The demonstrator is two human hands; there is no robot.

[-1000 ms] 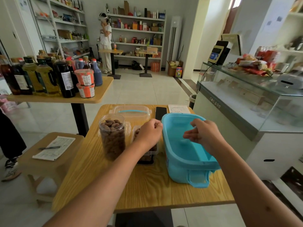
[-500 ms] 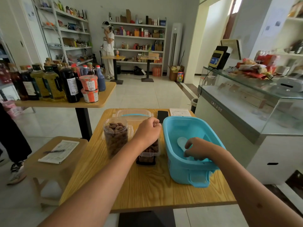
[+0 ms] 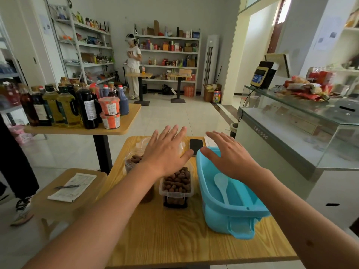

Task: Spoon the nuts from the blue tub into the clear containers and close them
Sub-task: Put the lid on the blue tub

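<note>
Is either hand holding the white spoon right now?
No, the white spoon lies loose in the blue tub while both hands hover open above.

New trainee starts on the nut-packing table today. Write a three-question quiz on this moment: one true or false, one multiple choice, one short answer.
1. True or false: the right hand grips the white spoon.
2. What fills the rectangular clear container next to the blue tub? A) rice B) brown nuts C) nothing
3. What dark flat item lies on the table beyond the left hand?

Key
1. False: both hands hover open, and the spoon lies in the tub.
2. B
3. A phone.
</note>
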